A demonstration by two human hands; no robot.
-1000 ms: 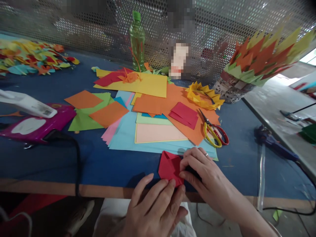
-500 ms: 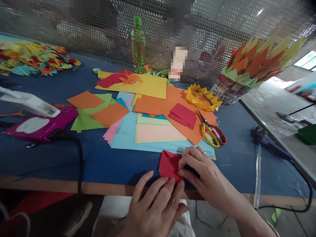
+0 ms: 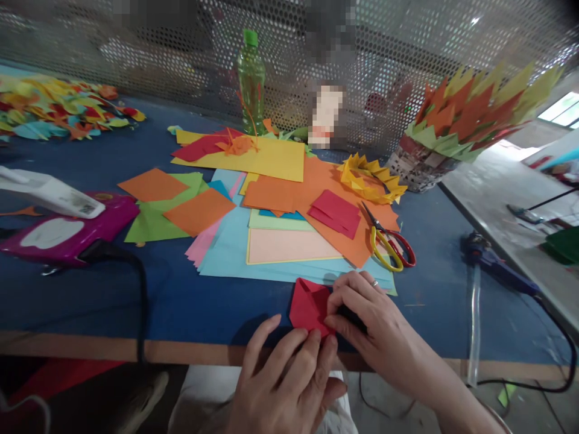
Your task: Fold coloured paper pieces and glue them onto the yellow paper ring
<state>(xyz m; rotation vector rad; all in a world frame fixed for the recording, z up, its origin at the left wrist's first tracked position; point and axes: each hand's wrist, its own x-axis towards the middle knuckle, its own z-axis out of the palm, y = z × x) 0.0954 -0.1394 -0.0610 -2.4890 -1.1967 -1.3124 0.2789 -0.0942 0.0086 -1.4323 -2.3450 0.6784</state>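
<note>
A partly folded piece of red paper [image 3: 304, 307] lies on the blue table near its front edge, with a raised flap along its far side. My right hand [image 3: 368, 316] pinches its right edge between thumb and fingers; a ring circles one finger. Reaching up from below, my left hand [image 3: 289, 374] has its fingers spread, and some fingertips press on the paper's near edge. The left thumb is apart from the fingers. Beyond my hands lie scissors [image 3: 379, 248] with one yellow and one red handle, and a small stack of red paper pieces [image 3: 335, 213].
Stacked coloured sheets [image 3: 226, 253] cover the table's middle. A yellow pointed paper ring [image 3: 350, 175] and a green bottle [image 3: 251, 84] stand farther back. A purple device with a cable [image 3: 67, 232] is at left, a corded blue glue gun [image 3: 497, 259] at right, beneath a paper-leaf-topped pot [image 3: 418, 166].
The view has shifted slightly, so the table items at left sit a little farther left. Both hands stay at the red paper, and its far flap looks slightly more raised.
</note>
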